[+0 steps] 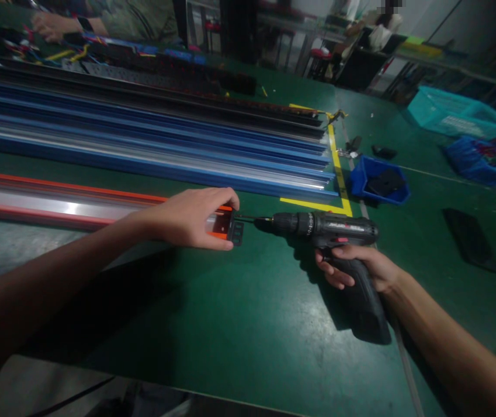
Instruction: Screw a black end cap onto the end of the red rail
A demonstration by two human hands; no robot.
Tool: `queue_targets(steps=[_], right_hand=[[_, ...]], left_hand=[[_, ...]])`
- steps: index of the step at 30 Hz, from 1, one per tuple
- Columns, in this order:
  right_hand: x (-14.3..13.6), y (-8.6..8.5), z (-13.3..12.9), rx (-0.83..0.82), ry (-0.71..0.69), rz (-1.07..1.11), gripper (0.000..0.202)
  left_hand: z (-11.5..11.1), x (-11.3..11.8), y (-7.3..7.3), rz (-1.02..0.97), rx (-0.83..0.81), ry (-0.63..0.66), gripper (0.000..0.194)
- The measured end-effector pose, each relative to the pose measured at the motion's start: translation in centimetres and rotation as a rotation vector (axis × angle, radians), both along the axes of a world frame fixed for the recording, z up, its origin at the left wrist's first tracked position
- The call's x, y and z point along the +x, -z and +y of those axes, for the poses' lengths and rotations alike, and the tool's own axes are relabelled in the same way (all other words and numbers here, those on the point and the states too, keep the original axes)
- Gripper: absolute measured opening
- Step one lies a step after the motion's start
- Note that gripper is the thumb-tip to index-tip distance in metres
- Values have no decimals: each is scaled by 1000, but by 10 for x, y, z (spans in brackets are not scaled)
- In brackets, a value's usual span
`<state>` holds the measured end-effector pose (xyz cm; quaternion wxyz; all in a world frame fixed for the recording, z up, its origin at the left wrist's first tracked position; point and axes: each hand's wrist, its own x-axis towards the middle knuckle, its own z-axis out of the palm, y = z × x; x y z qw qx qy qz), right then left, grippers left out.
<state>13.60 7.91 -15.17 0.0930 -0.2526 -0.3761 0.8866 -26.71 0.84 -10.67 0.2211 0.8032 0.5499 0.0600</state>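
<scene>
A long orange-edged metal profile (74,205) lies across the left of the green table, with a black end cap (236,230) at its right end. My left hand (191,219) grips the profile beside the cap, thumb and fingers on either side. My right hand (356,266) is wrapped round the handle of a black power drill (343,229). The drill lies level and points left; its long thin bit reaches the end cap. Whether the tip sits in a screw is too small to tell.
Blue and black profiles (152,142) lie behind, ending near yellow tape (337,168). A blue bin (361,179) with black parts, a dark flat object (469,238) and a teal basket (456,116) are at the right. Another person's hand (54,26) is at the top left.
</scene>
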Motion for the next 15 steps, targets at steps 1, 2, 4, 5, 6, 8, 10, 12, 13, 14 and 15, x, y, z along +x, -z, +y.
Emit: queue_targets(steps=[1, 2, 4, 5, 6, 8, 10, 12, 13, 14, 15], right_hand=[[0, 0, 0, 0, -2, -1, 24], [0, -1, 0, 1, -5, 0, 24], [-1, -1, 0, 0, -7, -3, 24], [-1, -2, 0, -1, -6, -7, 24], [-1, -2, 0, -3, -6, -9, 24], [-1, -2, 0, -3, -6, -6, 24], [-1, -1, 0, -1, -9, 2, 24], [-1, -1, -1, 0, -8, 4, 24], [-1, -1, -1, 0, -7, 1, 24], [-1, -1, -1, -1, -7, -2, 24], [-1, -1, -1, -1, -9, -5, 24]], left_hand=[[0, 0, 0, -2, 2, 1, 68], [0, -1, 1, -4, 4, 2, 69], [0, -1, 2, -6, 6, 4, 69], [0, -1, 2, -5, 4, 3, 69], [0, -1, 2, -5, 3, 2, 69], [0, -1, 2, -5, 3, -4, 69], [0, -1, 2, -6, 6, -3, 69], [0, 0, 1, -4, 10, 3, 68], [0, 0, 1, -2, 9, 6, 68], [0, 0, 0, -1, 9, 7, 67], [0, 1, 0, 1, 10, 8, 67]])
